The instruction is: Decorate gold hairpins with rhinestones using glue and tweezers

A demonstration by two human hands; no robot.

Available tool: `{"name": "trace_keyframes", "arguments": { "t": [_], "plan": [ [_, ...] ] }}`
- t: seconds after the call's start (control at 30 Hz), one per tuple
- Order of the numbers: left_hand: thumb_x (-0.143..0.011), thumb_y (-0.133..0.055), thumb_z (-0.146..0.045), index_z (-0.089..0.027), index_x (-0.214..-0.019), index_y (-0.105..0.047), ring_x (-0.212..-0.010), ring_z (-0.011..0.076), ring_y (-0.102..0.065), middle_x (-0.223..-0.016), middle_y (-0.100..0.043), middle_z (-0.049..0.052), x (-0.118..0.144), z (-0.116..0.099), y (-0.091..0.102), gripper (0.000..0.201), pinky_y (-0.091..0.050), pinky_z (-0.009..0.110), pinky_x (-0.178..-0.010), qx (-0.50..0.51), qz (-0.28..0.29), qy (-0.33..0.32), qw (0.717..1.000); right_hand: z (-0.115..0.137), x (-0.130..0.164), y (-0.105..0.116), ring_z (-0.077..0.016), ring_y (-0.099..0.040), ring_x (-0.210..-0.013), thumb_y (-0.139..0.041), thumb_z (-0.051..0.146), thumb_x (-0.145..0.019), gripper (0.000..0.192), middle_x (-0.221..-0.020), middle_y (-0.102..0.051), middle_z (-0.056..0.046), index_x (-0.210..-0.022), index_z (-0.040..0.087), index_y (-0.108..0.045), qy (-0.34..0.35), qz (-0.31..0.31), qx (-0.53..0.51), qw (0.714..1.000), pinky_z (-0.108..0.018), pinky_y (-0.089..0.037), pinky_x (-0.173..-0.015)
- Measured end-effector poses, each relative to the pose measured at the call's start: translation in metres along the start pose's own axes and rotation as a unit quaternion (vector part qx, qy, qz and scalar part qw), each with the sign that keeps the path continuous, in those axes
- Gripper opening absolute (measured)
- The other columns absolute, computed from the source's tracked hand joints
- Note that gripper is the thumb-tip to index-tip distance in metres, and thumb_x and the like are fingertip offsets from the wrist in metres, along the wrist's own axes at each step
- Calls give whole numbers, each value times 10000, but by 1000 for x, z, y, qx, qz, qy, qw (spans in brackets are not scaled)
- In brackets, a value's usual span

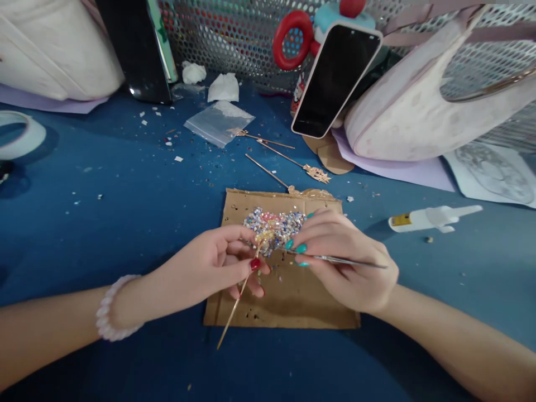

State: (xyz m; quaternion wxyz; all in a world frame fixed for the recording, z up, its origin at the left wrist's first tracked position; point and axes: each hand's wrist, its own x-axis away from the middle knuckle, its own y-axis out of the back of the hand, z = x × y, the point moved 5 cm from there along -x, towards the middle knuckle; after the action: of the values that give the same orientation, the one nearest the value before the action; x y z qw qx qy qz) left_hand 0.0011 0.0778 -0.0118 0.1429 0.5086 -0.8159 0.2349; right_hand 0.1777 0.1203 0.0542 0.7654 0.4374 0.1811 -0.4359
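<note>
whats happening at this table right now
A person is working over a piece of cardboard on a blue table. The left hand pinches a gold hairpin near its decorated end. The right hand holds tweezers, tips pointed at that end, just above a pile of tiny rhinestones. More gold pins, a glue bottle and a phone lie behind.

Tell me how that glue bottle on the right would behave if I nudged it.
The glue bottle lies on its side on the blue table, so it cannot tip. Its round body would probably roll. It looks like small, light plastic, likely to skid easily.
</note>
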Motion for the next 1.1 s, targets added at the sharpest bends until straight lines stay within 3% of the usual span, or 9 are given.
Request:
{"name": "trace_keyframes", "arguments": {
  "t": [0.13,0.4,1.1],
  "plan": [
    [-796,-675,-254,-172,-1044,-542,-698,166,-755,-944,-746,65,0,1,-1,293,-543,166,-494,13,1,1,1000,-1,2,-3,-198,-743,-781,-678,136,-887,114,-818,-779,-42,-931,242,-670,18,32,14,999,-400,-600,-736],
    [-814,-664,-207,-196,-1039,-525,-676,136,-745,-872,-716,2,3,2,0,266,-526,139,-497,31,-4,-6,999,2,4,2,-188,-751,-750,-656,162,-913,83,-793,-782,-41,-892,241,-648,19,28,25,999,-388,-597,-721],
    [-924,-589,-183,-198,-1064,-528,-704,99,-740,-935,-747,21,6,5,0,153,-530,110,-532,21,6,-36,999,1,6,6,-167,-726,-749,-661,165,-916,46,-781,-768,-53,-889,182,-628,22,10,36,999,-366,-589,-717]
  ]
}}
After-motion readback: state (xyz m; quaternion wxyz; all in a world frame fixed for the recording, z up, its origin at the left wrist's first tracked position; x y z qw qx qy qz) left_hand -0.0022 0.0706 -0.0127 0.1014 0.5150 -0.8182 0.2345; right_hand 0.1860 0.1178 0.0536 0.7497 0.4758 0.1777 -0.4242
